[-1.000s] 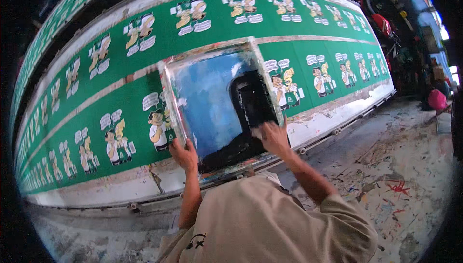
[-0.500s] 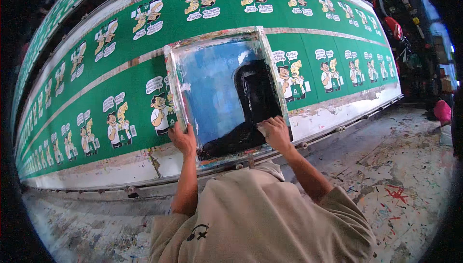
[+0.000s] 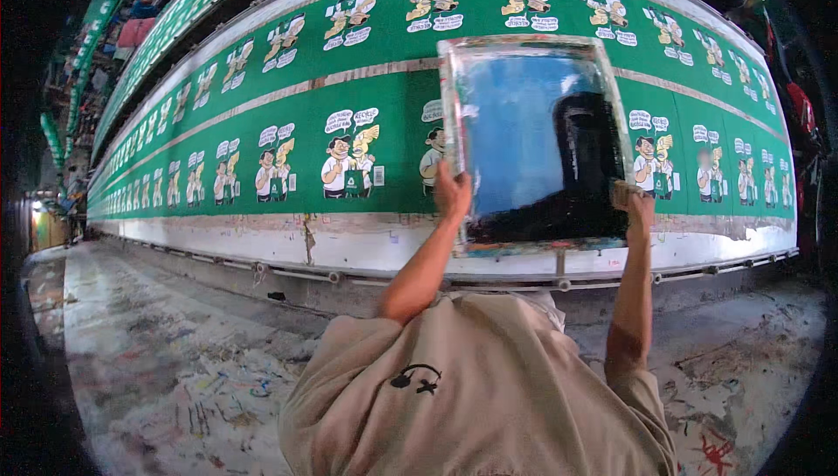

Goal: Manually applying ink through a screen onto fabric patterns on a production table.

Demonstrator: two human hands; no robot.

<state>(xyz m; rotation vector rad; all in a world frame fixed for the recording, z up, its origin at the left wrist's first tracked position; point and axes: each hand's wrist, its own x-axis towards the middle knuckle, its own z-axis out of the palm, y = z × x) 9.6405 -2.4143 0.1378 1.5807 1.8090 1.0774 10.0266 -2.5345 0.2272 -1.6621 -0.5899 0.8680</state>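
A rectangular screen-printing frame [image 3: 450,109] with paint-stained edges is in front of me, over the green sheet [image 3: 401,118] on a long table. Its blue mesh [image 3: 511,144] carries black ink [image 3: 541,218] along the near side and up the right. My left hand [image 3: 452,189] is closed round the left edge of the frame. At the frame's lower right edge, my right hand [image 3: 639,205] is closed too, with a small tan block [image 3: 621,194] showing at its fingers. The block's full shape is hidden. Whether the frame touches the sheet I cannot tell.
Rows of cartoon prints [image 3: 353,153] cover the sheet on both sides of the frame. The table has a white border [image 3: 393,236] and a metal rail [image 3: 419,281] along its near edge. Another green-covered table [image 3: 188,17] lies beyond. Paint stains mark the floor [image 3: 192,362].
My view has shifted leftward, showing more of the table there. The right hand has moved from over the inked mesh to the frame's right edge. The frame appears shifted along the table.
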